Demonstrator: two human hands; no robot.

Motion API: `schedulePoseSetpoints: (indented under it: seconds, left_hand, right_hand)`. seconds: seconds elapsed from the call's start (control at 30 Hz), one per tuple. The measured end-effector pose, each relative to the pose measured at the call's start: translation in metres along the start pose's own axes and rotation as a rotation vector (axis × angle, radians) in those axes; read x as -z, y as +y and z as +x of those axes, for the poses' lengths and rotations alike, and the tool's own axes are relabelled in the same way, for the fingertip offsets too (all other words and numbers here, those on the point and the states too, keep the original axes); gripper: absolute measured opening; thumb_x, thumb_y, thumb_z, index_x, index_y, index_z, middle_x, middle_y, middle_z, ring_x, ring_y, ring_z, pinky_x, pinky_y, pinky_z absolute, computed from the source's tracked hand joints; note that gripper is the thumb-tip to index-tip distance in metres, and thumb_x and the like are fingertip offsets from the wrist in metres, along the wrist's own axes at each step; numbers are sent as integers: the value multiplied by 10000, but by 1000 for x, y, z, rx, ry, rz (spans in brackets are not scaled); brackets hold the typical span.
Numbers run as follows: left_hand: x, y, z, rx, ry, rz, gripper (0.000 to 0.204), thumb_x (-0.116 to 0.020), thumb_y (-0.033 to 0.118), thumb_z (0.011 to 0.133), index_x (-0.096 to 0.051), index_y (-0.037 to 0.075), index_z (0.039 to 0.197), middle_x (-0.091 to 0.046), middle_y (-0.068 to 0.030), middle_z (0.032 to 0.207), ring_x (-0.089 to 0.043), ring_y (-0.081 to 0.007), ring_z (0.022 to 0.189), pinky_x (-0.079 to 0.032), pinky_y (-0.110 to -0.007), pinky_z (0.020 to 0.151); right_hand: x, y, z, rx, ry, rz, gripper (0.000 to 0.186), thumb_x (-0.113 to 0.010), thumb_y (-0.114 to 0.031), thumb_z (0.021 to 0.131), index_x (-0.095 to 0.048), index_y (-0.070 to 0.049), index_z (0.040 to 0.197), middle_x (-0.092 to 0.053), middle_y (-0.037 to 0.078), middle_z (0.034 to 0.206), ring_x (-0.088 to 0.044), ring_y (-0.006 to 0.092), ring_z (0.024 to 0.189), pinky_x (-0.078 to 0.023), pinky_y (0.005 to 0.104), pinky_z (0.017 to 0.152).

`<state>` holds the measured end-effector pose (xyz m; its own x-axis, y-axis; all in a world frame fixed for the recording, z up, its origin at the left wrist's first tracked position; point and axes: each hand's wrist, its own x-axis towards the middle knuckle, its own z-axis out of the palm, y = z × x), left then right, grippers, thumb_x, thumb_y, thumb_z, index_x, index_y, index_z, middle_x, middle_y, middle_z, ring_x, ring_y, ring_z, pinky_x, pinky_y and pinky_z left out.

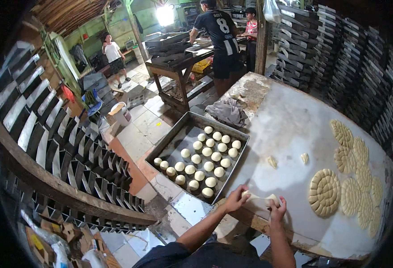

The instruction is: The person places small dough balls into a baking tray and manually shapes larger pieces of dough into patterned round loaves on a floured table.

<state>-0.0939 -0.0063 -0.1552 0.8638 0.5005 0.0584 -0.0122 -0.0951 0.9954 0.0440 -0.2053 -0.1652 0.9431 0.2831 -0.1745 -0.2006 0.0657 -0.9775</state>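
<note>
Between my two hands a short strip of pale dough [260, 201] is stretched just over the near edge of the worktable. My left hand [236, 199] grips its left end, and my right hand [276, 210] pinches the right end. Close by on the left, a metal tray [174, 132] holds several round dough balls [198, 145] in loose rows. Two small dough scraps [272, 161] lie on the tabletop beyond my hands. To the right sits a round dough slab [324, 192] scored into segments, with several more scored dough rounds [350, 196] beside it, overlapping.
The pale worktable [290, 116] has a grey cloth [227, 111] at its far left corner. Stacked metal trays [295, 49] rise behind it; more metal pans [40, 120] fill a rack at left. A white bucket [121, 114] stands on the floor. Several people [219, 35] are farther back.
</note>
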Motion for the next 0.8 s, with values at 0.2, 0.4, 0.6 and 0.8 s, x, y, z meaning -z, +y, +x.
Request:
schedulePoseSetpoints:
  seconds: [0.2, 0.4, 0.6, 0.8]
  left_hand:
    - [-16, -13, -11, -197, -119, 560, 257, -646, 259, 979, -527, 64, 1095, -562, -137, 1029, -547, -271, 994, -456, -406, 878]
    - [-28, -13, 88, -300, 60, 997, 335, -699, 382, 850, -635, 108, 1033, -559, -140, 1105, -474, -381, 1092, -412, -535, 939]
    - [-119, 11, 104, -181, 125, 832, 250, -687, 340, 905, -661, 100, 967, -634, -104, 1004, -564, -332, 1006, -453, -449, 923]
    - [-39, -55, 41, -436, -247, 771, 214, -674, 199, 816, -658, 98, 1004, -673, -119, 1047, -623, -320, 1006, -458, -471, 930]
  right_hand:
    - [99, -19, 8, 232, 102, -274, 307, -646, -239, 958, -557, -35, 1169, -604, 77, 987, -580, 193, 832, -469, 328, 709]
    - [136, -68, 49, 772, -464, -1192, 188, -621, -204, 860, -565, -24, 856, -548, 174, 901, -521, 379, 971, -402, 520, 915]
    - [47, -86, 52, 693, -528, -1037, 161, -580, -154, 834, -563, 4, 852, -562, 238, 937, -525, 436, 958, -422, 552, 937]
    - [130, -60, 62, 1000, -844, -1142, 217, -574, -186, 879, -610, 24, 919, -619, 234, 960, -581, 419, 1028, -430, 541, 1048]
